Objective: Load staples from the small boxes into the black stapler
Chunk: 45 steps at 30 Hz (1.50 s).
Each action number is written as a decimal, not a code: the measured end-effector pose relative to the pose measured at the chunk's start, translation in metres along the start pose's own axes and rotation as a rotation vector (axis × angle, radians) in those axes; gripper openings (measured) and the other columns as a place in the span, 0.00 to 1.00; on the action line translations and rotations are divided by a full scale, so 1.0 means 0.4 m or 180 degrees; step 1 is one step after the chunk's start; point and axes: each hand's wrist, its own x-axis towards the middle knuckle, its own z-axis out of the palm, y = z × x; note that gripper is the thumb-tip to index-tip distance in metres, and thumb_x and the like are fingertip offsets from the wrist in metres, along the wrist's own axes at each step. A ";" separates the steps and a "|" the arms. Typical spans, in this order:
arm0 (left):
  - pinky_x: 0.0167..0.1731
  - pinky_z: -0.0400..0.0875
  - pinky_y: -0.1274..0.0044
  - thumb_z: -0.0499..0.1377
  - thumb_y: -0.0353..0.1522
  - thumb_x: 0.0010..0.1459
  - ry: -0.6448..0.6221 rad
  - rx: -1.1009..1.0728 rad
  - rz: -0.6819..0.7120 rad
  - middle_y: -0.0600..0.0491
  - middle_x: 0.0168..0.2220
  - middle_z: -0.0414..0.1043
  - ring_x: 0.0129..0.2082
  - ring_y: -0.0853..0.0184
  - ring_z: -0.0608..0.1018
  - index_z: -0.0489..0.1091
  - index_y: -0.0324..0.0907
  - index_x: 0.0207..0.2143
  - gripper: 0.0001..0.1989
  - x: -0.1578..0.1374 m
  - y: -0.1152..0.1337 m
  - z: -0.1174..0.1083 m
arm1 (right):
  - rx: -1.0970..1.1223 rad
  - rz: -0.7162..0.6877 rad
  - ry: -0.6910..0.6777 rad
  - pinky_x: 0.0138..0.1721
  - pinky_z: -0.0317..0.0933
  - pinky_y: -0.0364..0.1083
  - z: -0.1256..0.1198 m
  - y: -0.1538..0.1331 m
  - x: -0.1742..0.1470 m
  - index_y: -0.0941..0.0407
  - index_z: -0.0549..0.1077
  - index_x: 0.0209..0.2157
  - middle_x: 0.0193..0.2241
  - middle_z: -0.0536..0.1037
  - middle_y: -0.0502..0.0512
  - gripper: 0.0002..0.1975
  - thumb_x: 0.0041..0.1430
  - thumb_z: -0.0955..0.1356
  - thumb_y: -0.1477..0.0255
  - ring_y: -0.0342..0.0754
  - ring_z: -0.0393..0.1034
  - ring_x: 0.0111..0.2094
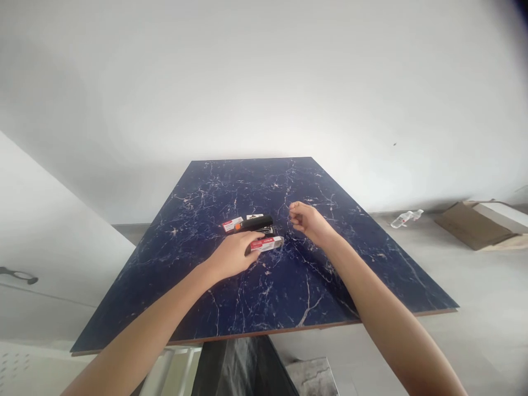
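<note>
My left hand is closed around a small red-and-white box, with the thumb on its near side and the fingers over its top. Just beyond it, a black stapler with an orange part at its left end lies on the dark blue marbled table. A second small red-and-white box rests at the stapler's left end, and a pale piece shows behind the stapler. To the right, my right hand hovers over the table with its fingers curled together; whatever is in them, if anything, is too small to make out.
A clear plastic bottle and a brown cardboard box lie on the floor to the right. A white wall stands behind the table. At left is a white cabinet with a dark handle. Dark and metal items show below the front edge.
</note>
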 end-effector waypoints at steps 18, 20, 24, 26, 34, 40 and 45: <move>0.36 0.80 0.71 0.63 0.38 0.62 0.0309 -0.2410 -0.0512 0.47 0.48 0.77 0.39 0.61 0.82 0.69 0.44 0.58 0.23 0.010 -0.003 -0.011 | -0.1364 -0.0317 -0.0710 0.21 0.42 0.43 0.054 0.023 -0.029 0.55 0.80 0.40 0.20 0.66 0.45 0.21 0.54 0.74 0.53 0.38 0.49 0.19; 0.37 0.80 0.70 0.63 0.39 0.62 0.0281 -0.2441 -0.0470 0.47 0.49 0.77 0.40 0.60 0.82 0.69 0.45 0.58 0.23 0.010 -0.009 -0.004 | -0.1305 -0.0256 -0.0825 0.21 0.42 0.43 0.054 0.020 -0.031 0.55 0.80 0.39 0.19 0.64 0.44 0.20 0.54 0.75 0.54 0.38 0.49 0.18; 0.40 0.80 0.68 0.63 0.41 0.62 0.0229 -0.2417 -0.0391 0.46 0.50 0.77 0.40 0.59 0.82 0.68 0.45 0.59 0.25 0.008 -0.017 0.006 | -0.1139 -0.0043 -0.0988 0.21 0.39 0.43 0.050 0.013 -0.033 0.55 0.79 0.38 0.19 0.63 0.43 0.19 0.53 0.76 0.54 0.37 0.47 0.18; 0.41 0.80 0.67 0.63 0.42 0.63 0.0205 -0.2433 -0.0347 0.45 0.51 0.77 0.41 0.59 0.82 0.67 0.46 0.61 0.26 0.006 -0.017 0.007 | -0.1037 0.0038 -0.1090 0.21 0.40 0.43 0.049 0.011 -0.033 0.55 0.78 0.36 0.19 0.63 0.43 0.19 0.52 0.76 0.55 0.37 0.47 0.19; 0.42 0.78 0.68 0.62 0.41 0.64 -0.0021 -0.2588 -0.0201 0.47 0.49 0.79 0.42 0.58 0.82 0.70 0.47 0.60 0.24 -0.002 -0.002 0.003 | -0.0940 0.0127 -0.1588 0.22 0.42 0.41 0.051 0.011 -0.042 0.55 0.72 0.31 0.19 0.60 0.40 0.17 0.51 0.78 0.60 0.37 0.47 0.20; 0.43 0.77 0.70 0.61 0.39 0.64 -0.0079 -0.2378 -0.0107 0.47 0.53 0.78 0.45 0.58 0.82 0.73 0.47 0.57 0.20 -0.002 0.009 -0.004 | -0.1297 0.0157 -0.1960 0.23 0.47 0.41 0.059 0.003 -0.055 0.55 0.71 0.33 0.19 0.59 0.40 0.19 0.50 0.78 0.59 0.38 0.52 0.21; 0.44 0.76 0.69 0.60 0.37 0.64 -0.0131 -0.1766 -0.0112 0.49 0.51 0.79 0.45 0.58 0.82 0.72 0.47 0.57 0.20 -0.002 0.007 -0.015 | -0.1257 0.0109 -0.1212 0.22 0.49 0.41 0.037 0.008 -0.033 0.54 0.73 0.38 0.24 0.65 0.44 0.18 0.55 0.75 0.56 0.38 0.53 0.21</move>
